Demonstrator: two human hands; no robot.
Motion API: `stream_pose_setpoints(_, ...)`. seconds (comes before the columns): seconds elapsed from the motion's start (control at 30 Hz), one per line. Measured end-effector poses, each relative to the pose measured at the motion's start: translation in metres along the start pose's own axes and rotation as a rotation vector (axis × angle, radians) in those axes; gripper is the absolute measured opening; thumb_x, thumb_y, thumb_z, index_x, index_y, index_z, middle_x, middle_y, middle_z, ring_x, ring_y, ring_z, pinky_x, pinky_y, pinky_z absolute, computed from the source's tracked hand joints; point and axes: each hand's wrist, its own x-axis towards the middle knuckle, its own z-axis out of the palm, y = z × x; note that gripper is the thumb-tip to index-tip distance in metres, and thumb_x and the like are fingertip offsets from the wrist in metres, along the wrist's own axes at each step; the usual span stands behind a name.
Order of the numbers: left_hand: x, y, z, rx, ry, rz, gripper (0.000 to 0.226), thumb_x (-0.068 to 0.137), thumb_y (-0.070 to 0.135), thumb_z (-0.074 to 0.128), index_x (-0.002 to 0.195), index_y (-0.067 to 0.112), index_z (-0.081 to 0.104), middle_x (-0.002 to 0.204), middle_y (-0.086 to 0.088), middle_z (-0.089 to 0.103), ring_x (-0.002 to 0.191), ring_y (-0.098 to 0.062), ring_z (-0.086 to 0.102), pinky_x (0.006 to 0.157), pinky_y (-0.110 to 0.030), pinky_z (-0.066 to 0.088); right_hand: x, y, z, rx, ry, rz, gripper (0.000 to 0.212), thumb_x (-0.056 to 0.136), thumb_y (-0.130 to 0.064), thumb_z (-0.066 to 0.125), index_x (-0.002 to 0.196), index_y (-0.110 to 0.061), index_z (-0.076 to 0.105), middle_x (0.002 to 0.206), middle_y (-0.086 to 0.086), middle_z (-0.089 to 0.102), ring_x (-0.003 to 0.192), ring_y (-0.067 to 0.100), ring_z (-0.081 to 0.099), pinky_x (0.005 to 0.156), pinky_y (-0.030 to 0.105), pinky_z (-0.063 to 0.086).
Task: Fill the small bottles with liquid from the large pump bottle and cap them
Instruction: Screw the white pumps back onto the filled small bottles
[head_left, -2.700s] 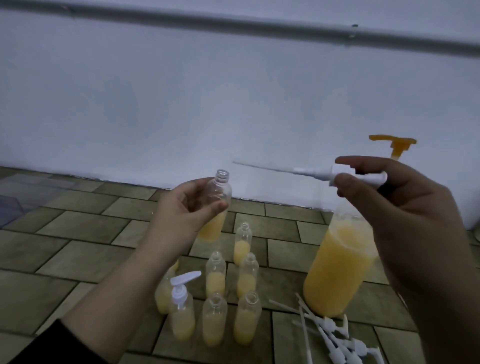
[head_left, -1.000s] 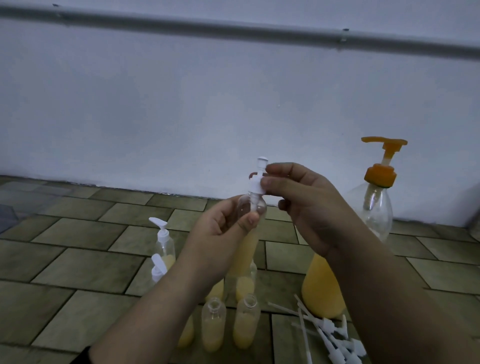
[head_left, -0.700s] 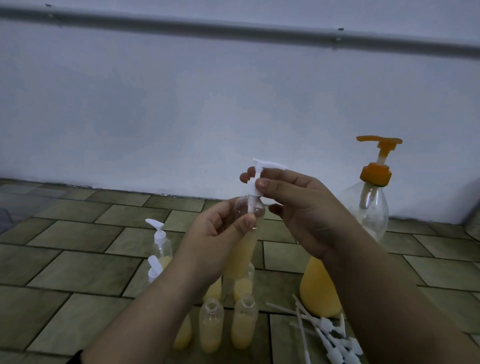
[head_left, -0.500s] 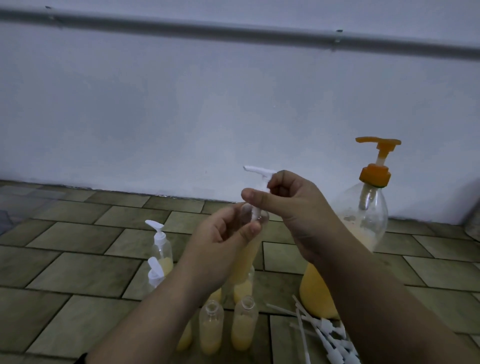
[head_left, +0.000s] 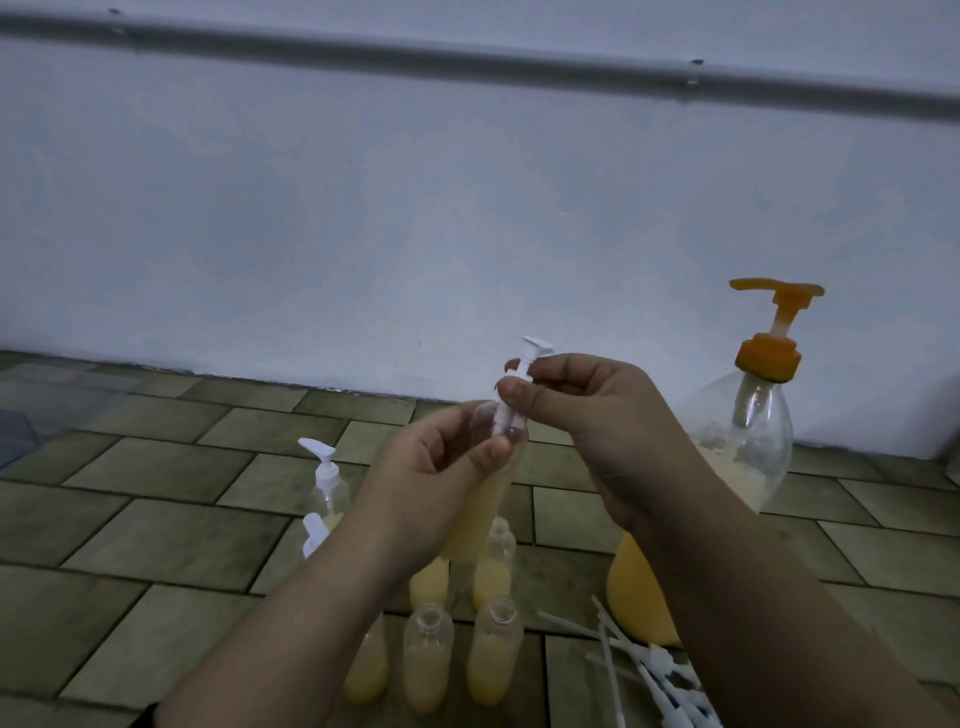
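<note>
My left hand (head_left: 431, 478) grips a small clear bottle (head_left: 480, 514) half full of yellow liquid, held upright above the floor. My right hand (head_left: 587, 415) pinches the collar of a white pump cap (head_left: 522, 371) that sits in the bottle's neck, its nozzle pointing right. The large pump bottle (head_left: 748, 447) with an orange pump head stands on the floor at the right, partly behind my right forearm. Several small uncapped filled bottles (head_left: 428, 660) stand below my hands. Two capped small bottles (head_left: 327, 483) stand to the left.
A loose pile of white pump caps with long tubes (head_left: 649, 670) lies on the tiled floor (head_left: 156, 519) at the lower right. A white wall (head_left: 363, 234) with a grey pipe (head_left: 467, 57) runs close behind the bottles.
The pump cap went from held sideways in the air into the bottle's neck. Since then its nozzle has turned round under my right fingers. The left hand keeps the bottle steady.
</note>
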Motion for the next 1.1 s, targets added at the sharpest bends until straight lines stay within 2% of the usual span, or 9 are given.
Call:
stream_pose_setpoints(0.2, 0.008, 0.001, 0.002, 0.124, 0.079, 0.074, 0.022, 0.088, 0.014, 0.060, 0.106, 0.023, 0.066, 0.082, 0.020, 0.070, 0.075, 0.015, 0.061, 0.059, -0.002, 0.044, 0.001, 0.004, 0.018, -0.023, 0.197, -0.072, 0.024, 0.069, -0.019, 0.082, 0.086, -0.009, 0.069, 0.079, 0.004, 0.072, 0.067, 0.005, 0.068, 0.058, 0.014, 0.050)
stream_pose_setpoints(0.27, 0.010, 0.001, 0.001, 0.174, 0.083, 0.091, 0.023, 0.089, 0.012, 0.059, 0.103, 0.031, 0.062, 0.081, 0.027, 0.067, 0.078, 0.020, 0.058, 0.060, 0.001, 0.042, 0.002, 0.008, 0.023, -0.019, 0.252, -0.090, 0.023, 0.069, -0.020, 0.083, 0.086, -0.011, 0.069, 0.078, 0.004, 0.071, 0.068, 0.007, 0.068, 0.060, 0.016, 0.051)
stream_pose_setpoints(0.37, 0.017, 0.000, -0.001, 0.246, 0.099, 0.115, 0.027, 0.090, 0.015, 0.060, 0.115, 0.025, 0.062, 0.100, 0.017, 0.068, 0.095, 0.011, 0.060, 0.072, -0.006, 0.044, 0.005, 0.010, 0.028, -0.038, 0.312, -0.133, 0.020, 0.070, -0.022, 0.083, 0.083, -0.016, 0.069, 0.078, 0.001, 0.070, 0.072, 0.009, 0.068, 0.068, 0.023, 0.055)
stream_pose_setpoints(0.5, 0.026, 0.007, -0.008, 0.341, 0.165, 0.170, 0.027, 0.083, 0.020, 0.068, 0.104, 0.037, 0.060, 0.094, 0.021, 0.063, 0.087, 0.009, 0.058, 0.074, -0.013, 0.047, 0.008, 0.001, 0.018, -0.067, 0.163, -0.135, 0.032, 0.069, -0.022, 0.082, 0.098, -0.013, 0.070, 0.091, 0.002, 0.072, 0.089, 0.015, 0.068, 0.079, 0.028, 0.054)
stream_pose_setpoints(0.63, 0.047, 0.005, -0.031, 0.450, 0.223, 0.084, 0.041, 0.078, 0.027, 0.073, 0.117, 0.025, 0.058, 0.098, 0.015, 0.063, 0.091, 0.003, 0.057, 0.077, -0.018, 0.045, -0.014, -0.004, -0.016, -0.304, 0.153, -0.200, 0.055, 0.062, -0.050, 0.072, 0.113, -0.033, 0.062, 0.106, -0.016, 0.067, 0.101, 0.002, 0.061, 0.078, 0.022, 0.049)
stream_pose_setpoints(0.8, 0.075, -0.013, -0.050, 0.796, 0.125, -0.088, 0.018, 0.076, 0.030, 0.076, 0.084, 0.019, 0.064, 0.088, 0.001, 0.066, 0.076, -0.010, 0.057, 0.062, -0.025, 0.041, -0.062, 0.028, -0.055, -0.416, 0.273, -0.188, 0.045, 0.061, -0.057, 0.059, 0.103, -0.041, 0.063, 0.100, -0.014, 0.066, 0.093, 0.003, 0.061, 0.071, 0.022, 0.048)
stream_pose_setpoints(0.87, 0.083, -0.024, -0.050, 0.897, 0.074, -0.135, 0.023, 0.074, 0.030, 0.078, 0.085, 0.013, 0.066, 0.086, -0.005, 0.066, 0.071, -0.014, 0.055, 0.057, -0.025, 0.037, -0.079, 0.051, -0.065, -0.455, 0.320, -0.109, 0.037, 0.064, -0.054, 0.060, 0.098, -0.040, 0.065, 0.096, -0.011, 0.066, 0.091, 0.010, 0.061, 0.071, 0.028, 0.050)
stream_pose_setpoints(0.97, 0.089, -0.036, -0.048, 1.006, 0.000, -0.182, 0.024, 0.072, 0.029, 0.079, 0.079, 0.010, 0.065, 0.078, -0.006, 0.064, 0.065, -0.015, 0.054, 0.053, -0.024, 0.035, -0.097, 0.085, -0.078, -0.495, 0.371, -0.023, 0.017, 0.077, -0.030, 0.071, 0.091, -0.038, 0.067, 0.089, -0.010, 0.066, 0.086, 0.013, 0.060, 0.072, 0.032, 0.049)
stream_pose_setpoints(1.1, 0.090, -0.047, -0.048, 1.106, -0.086, -0.221, 0.021, 0.074, 0.026, 0.078, 0.082, 0.017, 0.061, 0.077, 0.002, 0.060, 0.067, -0.010, 0.055, 0.054, -0.023, 0.037, -0.117, 0.124, -0.087, -0.552, 0.433, 0.107, 0.021, 0.080, -0.018, 0.072, 0.088, -0.035, 0.064, 0.087, -0.010, 0.065, 0.082, 0.009, 0.058, 0.065, 0.024, 0.045)
